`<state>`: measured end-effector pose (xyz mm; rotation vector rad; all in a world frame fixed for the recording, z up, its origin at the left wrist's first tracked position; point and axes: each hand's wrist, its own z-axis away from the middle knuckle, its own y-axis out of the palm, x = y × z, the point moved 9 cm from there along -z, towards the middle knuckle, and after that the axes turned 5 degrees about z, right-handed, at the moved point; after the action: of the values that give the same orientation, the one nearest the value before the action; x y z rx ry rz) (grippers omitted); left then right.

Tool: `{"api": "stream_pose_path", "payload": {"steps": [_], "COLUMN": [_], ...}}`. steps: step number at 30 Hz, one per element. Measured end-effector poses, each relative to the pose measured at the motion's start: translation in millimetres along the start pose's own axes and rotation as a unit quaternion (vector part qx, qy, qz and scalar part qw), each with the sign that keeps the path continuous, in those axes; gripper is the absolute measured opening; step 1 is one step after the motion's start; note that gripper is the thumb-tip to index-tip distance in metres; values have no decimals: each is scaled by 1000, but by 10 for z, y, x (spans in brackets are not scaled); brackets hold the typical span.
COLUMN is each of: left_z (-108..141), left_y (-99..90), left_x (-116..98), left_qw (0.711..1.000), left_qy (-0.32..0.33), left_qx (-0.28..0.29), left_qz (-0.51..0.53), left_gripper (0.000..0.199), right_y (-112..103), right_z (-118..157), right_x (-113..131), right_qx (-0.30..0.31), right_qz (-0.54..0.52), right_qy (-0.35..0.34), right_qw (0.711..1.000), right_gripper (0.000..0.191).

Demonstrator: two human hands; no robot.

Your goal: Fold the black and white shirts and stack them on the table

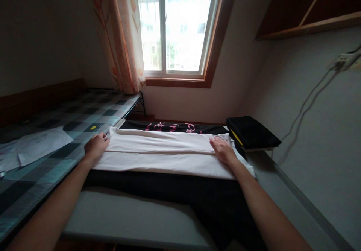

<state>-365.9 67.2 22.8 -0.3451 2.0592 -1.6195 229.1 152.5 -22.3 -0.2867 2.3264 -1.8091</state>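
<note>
A white garment (158,160) lies folded into a long strip across the table, with a crease running along its length. At its left end, my left hand (96,148) has its fingers curled onto the edge and grips the cloth. My right hand (222,150) rests flat near the right end, fingers stretched out over the fabric. Underneath is a black garment (158,185); pink lettering shows on it beyond the white cloth, and part of it spreads toward the near right edge.
A pale table (126,215) bears the garments. To the left stands a bed with a checked mattress (70,111) and white papers (42,145) on it. A folded black cloth stack (251,130) sits at the back right. Cables (307,96) hang along the right wall.
</note>
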Motion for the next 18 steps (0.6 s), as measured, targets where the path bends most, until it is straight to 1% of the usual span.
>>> {"api": "stream_pose_path", "payload": {"steps": [3,5,8,10,11,13,15,17,18], "left_z": [-100,-157,-181,-127,-72,87,304,540,627], "left_y": [-37,-101,-188,-200,-177,-61,141,346,420], "left_x": [-37,-164,-541,-891,-1084,-1447,-1768,-2051,-2139], "left_qw": [996,989,974,962,955,946,939,939,941], "left_qy": [11,26,59,82,96,114,132,189,202], "left_qx": [89,138,190,209,216,225,239,236,223], "left_qz": [17,55,111,156,178,202,210,163,155], "left_gripper": [23,14,9,11,11,13,14,12,11], "right_y": [-23,-42,-65,-76,-80,-87,-89,-86,-83], "right_z": [6,8,14,17,19,20,20,20,19], "right_x": [15,20,32,39,39,38,42,46,44], "right_qx": [8,12,18,21,21,19,17,16,16], "right_qz": [-6,-9,-14,-15,-16,-18,-20,-20,-20], "right_qy": [2,5,6,6,7,9,4,-1,-1], "right_qw": [1000,1000,1000,1000,1000,1000,1000,1000,1000], "right_gripper": [49,48,47,47,47,47,47,48,49]}}
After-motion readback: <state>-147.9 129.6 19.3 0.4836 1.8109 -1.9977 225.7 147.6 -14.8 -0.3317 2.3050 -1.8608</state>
